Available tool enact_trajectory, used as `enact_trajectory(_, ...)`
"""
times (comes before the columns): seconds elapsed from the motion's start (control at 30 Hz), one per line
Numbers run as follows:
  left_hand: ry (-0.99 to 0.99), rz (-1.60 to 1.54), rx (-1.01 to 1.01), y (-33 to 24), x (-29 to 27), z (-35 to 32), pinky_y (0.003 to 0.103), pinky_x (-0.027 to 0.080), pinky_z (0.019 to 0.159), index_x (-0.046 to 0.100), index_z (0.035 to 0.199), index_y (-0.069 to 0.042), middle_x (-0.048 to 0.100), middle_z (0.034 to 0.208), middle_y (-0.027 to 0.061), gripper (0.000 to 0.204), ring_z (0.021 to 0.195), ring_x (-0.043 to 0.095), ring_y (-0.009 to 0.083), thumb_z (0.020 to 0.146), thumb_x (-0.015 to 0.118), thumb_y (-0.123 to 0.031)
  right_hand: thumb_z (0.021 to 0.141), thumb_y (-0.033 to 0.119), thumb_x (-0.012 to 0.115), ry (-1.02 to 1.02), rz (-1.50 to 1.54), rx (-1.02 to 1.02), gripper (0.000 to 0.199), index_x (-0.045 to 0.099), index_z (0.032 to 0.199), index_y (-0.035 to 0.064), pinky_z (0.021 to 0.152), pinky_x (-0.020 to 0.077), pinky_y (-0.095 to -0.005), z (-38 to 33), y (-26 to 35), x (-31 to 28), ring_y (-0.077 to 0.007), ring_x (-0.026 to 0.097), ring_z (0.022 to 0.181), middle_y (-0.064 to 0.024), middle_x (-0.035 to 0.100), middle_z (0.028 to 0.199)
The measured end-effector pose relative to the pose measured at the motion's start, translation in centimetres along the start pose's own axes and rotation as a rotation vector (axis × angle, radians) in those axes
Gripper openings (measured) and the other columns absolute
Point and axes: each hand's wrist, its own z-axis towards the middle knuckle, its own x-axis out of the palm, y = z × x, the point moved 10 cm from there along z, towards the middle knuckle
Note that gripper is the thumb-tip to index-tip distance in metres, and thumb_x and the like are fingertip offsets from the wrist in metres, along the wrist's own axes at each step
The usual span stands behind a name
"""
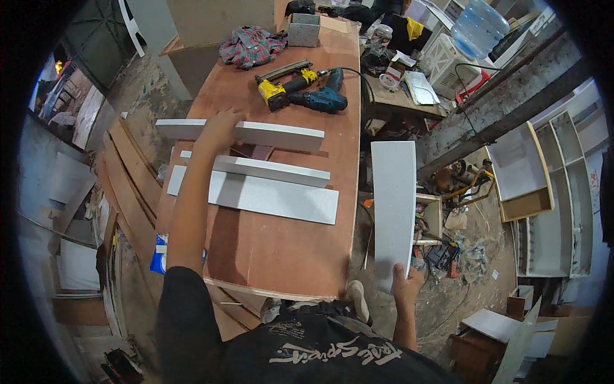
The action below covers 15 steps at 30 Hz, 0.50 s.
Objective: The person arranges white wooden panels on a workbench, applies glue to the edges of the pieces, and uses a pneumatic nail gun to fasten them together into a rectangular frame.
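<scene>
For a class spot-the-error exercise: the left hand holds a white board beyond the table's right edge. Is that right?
Wrong hand: in the head view, the right hand holds the white board beyond the right edge of the table.

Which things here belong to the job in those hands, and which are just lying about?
Likely part of the job:
long white board in the right hand
rear white board at the left hand
nearer white boards on the table
perhaps the yellow tool and blue power tool

Seemingly just lying about:
checked cloth
large water bottle
brown planks at left
</scene>
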Motion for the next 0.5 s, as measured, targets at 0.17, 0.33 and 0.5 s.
enact_trajectory(0.17,0.218,-0.016,0.002,2.3,3.9,0.3,0.048,0.052,0.089,0.073,0.105,-0.005,0.071,0.103,0.0194,0.038,0.103,0.066,0.0391,0.068,0.079,-0.003,0.094,0.033,0.070,-0.002,-0.033,-0.028,0.038,0.073,0.095,-0.0054,0.080,0.0482,-0.0382,-1.2,-1.1,-1.4,-0.0237,0.061,0.082,-0.0134,0.068,0.079)
enact_trajectory(0.33,0.308,-0.045,-0.011,-2.6,-1.6,-1.8,0.046,0.052,0.085,0.075,0.094,-0.004,0.072,0.098,0.0195,0.024,0.099,0.066,0.0389,0.070,0.077,-0.003,0.093,0.045,0.071,-0.001,-0.156,0.185,0.050,0.071,0.084,-0.0049,0.062,0.0460,-0.0361,-2.8,-5.2,-2.6,-0.0165,0.054,0.064,-0.0055,0.062,0.067)
enact_trajectory(0.5,0.420,-0.011,0.031,-2.8,-0.3,-2.4,0.047,0.053,0.083,0.076,0.092,-0.004,0.072,0.095,0.0188,0.024,0.093,0.068,0.0374,0.069,0.072,0.001,0.093,0.047,0.071,-0.155,-0.076,0.054,0.057,0.061,0.068,-0.0031,0.056,0.0412,-0.0349,-2.9,-4.8,-3.5,-0.0119,0.046,0.059,-0.0001,0.052,0.061)
